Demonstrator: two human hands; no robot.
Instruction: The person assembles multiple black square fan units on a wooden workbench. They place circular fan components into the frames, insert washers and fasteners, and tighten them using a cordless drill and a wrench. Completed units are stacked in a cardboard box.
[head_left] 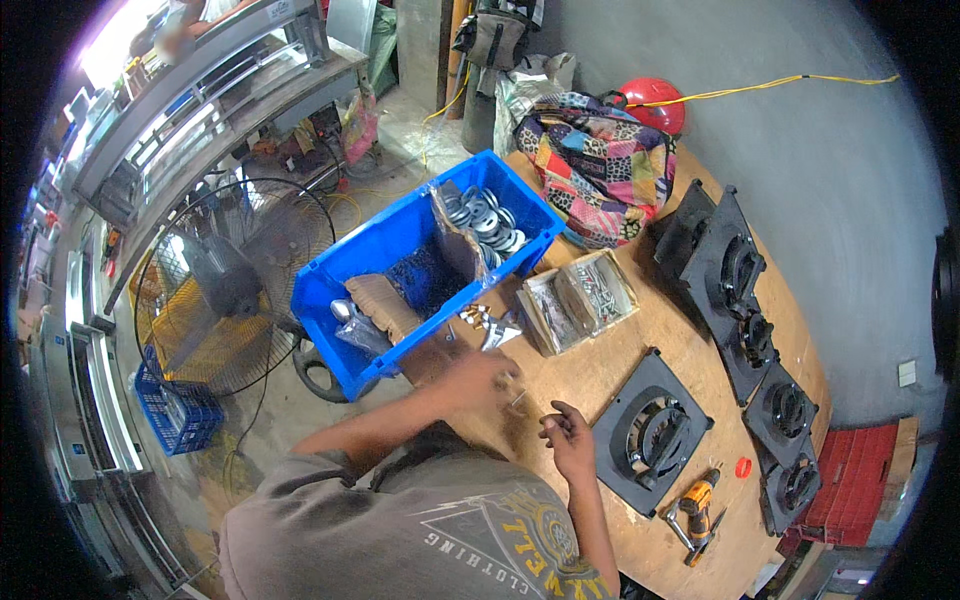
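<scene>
My left hand [488, 378] reaches over the wooden table [535, 375], blurred by motion. A thin, light, small piece shows at its fingertips, too smeared to name, and I cannot make out the grip. To its right, my right hand [570, 438] is raised with fingers loosely bent and apart, and nothing shows in it. Small metal fittings [490, 322] lie just beyond my left hand. Past them stands a wooden box [545, 335] of screws in two compartments. Right of my right hand lies a square black plate [615, 455] with a round, ring-like centre.
A blue bin [420, 345] holds metal rings and cardboard. More black plates [735, 260] line the table's right edge. An orange-black drill [697, 500] and a red ring [743, 467] lie near right. A patchwork bag [600, 165] sits at the back; a caged fan [235, 285] stands left.
</scene>
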